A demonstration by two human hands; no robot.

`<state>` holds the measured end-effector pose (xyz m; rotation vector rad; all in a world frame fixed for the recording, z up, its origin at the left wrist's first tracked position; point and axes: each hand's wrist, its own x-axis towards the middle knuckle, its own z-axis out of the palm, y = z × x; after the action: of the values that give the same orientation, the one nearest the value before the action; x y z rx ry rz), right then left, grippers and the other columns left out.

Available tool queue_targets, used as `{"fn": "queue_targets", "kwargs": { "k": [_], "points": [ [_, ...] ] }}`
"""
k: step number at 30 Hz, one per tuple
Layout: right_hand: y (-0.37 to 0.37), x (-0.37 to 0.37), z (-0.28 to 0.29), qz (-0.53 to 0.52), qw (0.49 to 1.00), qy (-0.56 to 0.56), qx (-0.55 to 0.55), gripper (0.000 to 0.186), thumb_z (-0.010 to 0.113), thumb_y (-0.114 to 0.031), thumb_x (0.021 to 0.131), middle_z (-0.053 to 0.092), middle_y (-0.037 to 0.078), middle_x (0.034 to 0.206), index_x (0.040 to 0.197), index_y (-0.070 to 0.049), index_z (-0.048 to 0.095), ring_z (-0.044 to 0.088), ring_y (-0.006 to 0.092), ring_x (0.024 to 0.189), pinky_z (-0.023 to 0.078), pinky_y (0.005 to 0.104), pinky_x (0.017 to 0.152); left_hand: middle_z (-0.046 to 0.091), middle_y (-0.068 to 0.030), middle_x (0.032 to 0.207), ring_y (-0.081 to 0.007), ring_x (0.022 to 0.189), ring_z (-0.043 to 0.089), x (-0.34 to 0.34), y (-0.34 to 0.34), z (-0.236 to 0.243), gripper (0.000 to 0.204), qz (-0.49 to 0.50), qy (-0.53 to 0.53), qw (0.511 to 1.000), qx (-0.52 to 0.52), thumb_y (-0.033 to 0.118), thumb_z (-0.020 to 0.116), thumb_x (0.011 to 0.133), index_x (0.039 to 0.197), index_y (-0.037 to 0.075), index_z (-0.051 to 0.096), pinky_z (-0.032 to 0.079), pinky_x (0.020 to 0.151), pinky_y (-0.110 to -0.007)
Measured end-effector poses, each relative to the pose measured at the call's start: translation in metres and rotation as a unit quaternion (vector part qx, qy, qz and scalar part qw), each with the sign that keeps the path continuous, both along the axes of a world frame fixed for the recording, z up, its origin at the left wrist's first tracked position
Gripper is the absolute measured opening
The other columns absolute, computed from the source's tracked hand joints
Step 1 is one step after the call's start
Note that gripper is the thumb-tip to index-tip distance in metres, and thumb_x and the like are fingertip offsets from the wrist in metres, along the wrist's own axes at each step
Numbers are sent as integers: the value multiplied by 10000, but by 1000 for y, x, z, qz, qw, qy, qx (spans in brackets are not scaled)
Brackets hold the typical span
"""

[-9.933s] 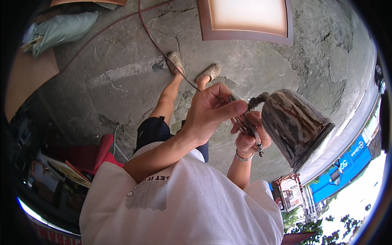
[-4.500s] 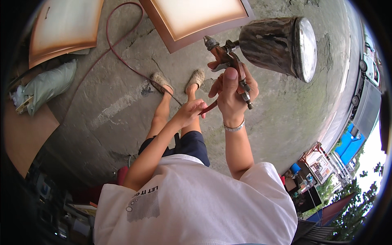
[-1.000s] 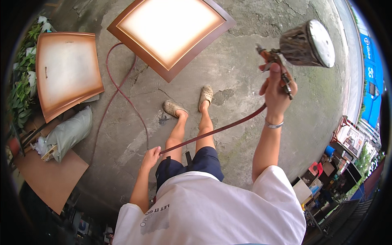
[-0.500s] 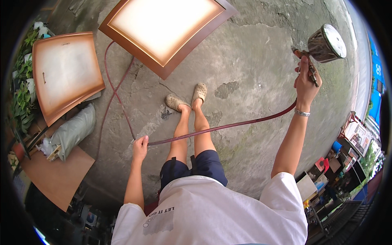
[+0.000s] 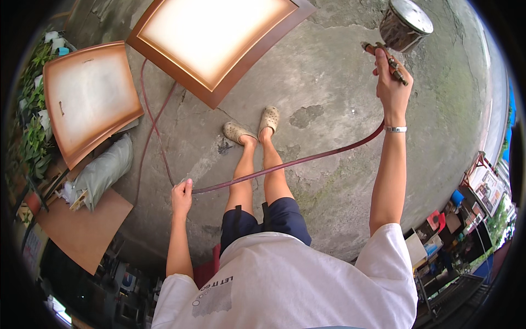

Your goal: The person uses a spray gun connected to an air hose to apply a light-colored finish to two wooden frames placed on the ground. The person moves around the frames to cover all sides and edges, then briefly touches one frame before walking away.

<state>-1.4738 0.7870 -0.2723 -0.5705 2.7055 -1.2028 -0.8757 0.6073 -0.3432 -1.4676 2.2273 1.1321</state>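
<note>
1. Head view, count of things: one spray gun (image 5: 390, 55) with one dark metal cup (image 5: 404, 23) on top; one reddish-brown air hose (image 5: 285, 163); two framed panels lying flat on the concrete floor (image 5: 339, 181), a larger one (image 5: 216, 34) at the top centre and a smaller one (image 5: 87, 96) to its left, both pale in the middle with brown edges.
2. Also there: one grey sack (image 5: 101, 171) below the smaller panel, one brown board (image 5: 82, 227) below the sack, and green plants (image 5: 30, 109) along the left rim. Two feet in pale clogs (image 5: 253, 125) stand between the hands.
3. The right hand (image 5: 392, 88) is raised at arm's length toward the upper right, with a silver bracelet (image 5: 395, 129) on the wrist. Its fingers are wrapped tight round the spray gun's grip, and the cup sits above the hand.
4. The left hand (image 5: 182, 196) hangs low beside the left thigh, arm nearly straight. Its fingers are curled closed round the air hose.
5. The air hose runs from the gun down across both shins to the left hand, then loops up over the floor toward the larger panel.
</note>
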Motion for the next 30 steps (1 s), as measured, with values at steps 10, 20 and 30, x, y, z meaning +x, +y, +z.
{"fn": "queue_targets", "kwargs": {
  "k": [10,20,30],
  "points": [
    [-11,-36,-12,-71,997,21,-9,414,713,-454,952,628,8,615,987,-50,796,522,58,462,374,251,409,428,-151,599,-241,552,399,-9,15,-6,482,78,32,995,48,332,553,1046,749,-44,498,354,560,-406],
    [-14,126,-3,1,992,-126,14,357,702,-338,984,609,17,616,1025,9,772,539,64,580,425,241,541,483,-172,611,-332,576,466,75,-17,11,480,14,3,999,-49,296,598,1019,690,-45,521,389,633,-439],
    [-21,257,13,100,984,-146,29,202,773,-192,907,567,86,610,895,5,731,477,138,501,393,292,495,507,-153,582,-319,560,484,138,-46,20,519,-31,-13,995,-99,314,600,1020,646,-39,533,390,644,-431]
  ]
}}
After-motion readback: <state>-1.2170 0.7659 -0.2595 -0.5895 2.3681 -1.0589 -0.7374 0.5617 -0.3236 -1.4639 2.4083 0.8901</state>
